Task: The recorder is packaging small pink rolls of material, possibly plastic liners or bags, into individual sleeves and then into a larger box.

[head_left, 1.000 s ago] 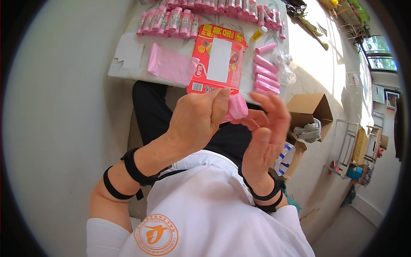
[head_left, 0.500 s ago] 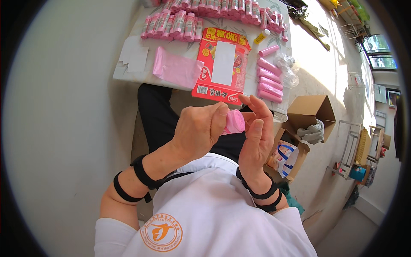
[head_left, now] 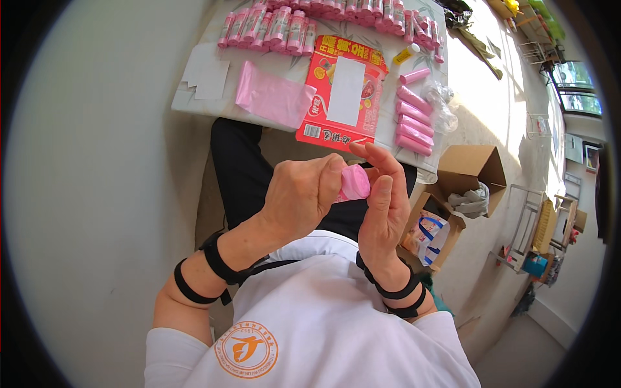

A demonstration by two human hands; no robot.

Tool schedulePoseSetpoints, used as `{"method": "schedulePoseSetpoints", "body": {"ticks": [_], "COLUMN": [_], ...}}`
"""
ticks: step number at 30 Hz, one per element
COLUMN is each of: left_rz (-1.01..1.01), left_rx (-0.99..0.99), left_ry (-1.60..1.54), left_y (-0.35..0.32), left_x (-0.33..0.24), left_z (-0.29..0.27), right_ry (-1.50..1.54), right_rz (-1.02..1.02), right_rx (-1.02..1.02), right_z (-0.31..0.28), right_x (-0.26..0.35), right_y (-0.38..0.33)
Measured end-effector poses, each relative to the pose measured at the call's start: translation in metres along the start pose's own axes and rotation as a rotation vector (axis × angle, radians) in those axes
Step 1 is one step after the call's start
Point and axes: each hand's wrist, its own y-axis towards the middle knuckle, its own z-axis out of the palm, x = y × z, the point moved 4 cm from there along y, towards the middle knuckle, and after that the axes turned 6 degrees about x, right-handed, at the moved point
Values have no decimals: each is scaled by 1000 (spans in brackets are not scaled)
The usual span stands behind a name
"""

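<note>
My left hand [head_left: 301,197] is closed around a small roll of pink plastic bags [head_left: 355,183], held above my lap with its round end toward the right. Beside that end is my right hand [head_left: 387,204], its fingers stretched up and apart. The fingertips come close behind the roll; whether they touch it is hidden. On the table beyond lies a flattened red and yellow carton [head_left: 317,123] with a white paper slip [head_left: 345,90] on top. Left of it a loose pink plastic sheet [head_left: 272,97] overlaps its edge.
Several plain pink rolls [head_left: 414,121] lie in a column at the table's right, next to crumpled clear plastic [head_left: 444,107] and a yellow bottle [head_left: 406,53]. Labelled pink rolls [head_left: 279,29] crowd the far side. White papers [head_left: 210,74] lie left. An open cardboard box [head_left: 467,167] stands on the floor.
The table and its things sit slightly higher and further right in the picture. My left hand keeps the same hold on the roll. My right fingers have tilted slightly leftward.
</note>
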Motion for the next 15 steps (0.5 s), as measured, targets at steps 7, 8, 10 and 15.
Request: {"method": "schedulePoseSetpoints", "body": {"ticks": [7,8,10,15], "left_rz": [-47,-48,-134,-523], "left_rx": [4,1,203,529], "left_ry": [54,51,2,-357], "left_y": [3,4,6,21], "left_x": [7,7,10,1], "left_z": [-5,-7,-8,-24], "right_ry": [16,14,206,311], "right_rz": [36,36,217,369], "right_rx": [68,70,74,49], "right_z": [11,10,9,2], "right_x": [9,7,-8,-14], "right_y": [9,10,10,18]}}
